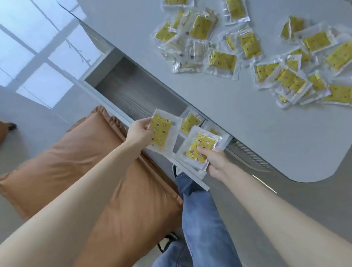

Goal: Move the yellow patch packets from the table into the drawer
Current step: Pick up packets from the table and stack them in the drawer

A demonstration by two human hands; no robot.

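The left hand point(139, 131) pinches a yellow patch packet point(163, 132) by its left edge over the open drawer point(134, 88); the fingers behind the wrapper are hidden. Just beside it, the right hand point(215, 161) grips a second packet point(199, 149) from below, only the thumb showing on its face. There may be more wrappers stacked beneath it, but the count is unclear. Two stowed packets point(190, 123) lie in the drawer behind, partly covered by the held ones. Many loose packets point(222, 61) lie overlapping on the grey surface point(254, 140), some cut off at the top and right edges. An orange cushion point(85, 160) sits below the left arm.
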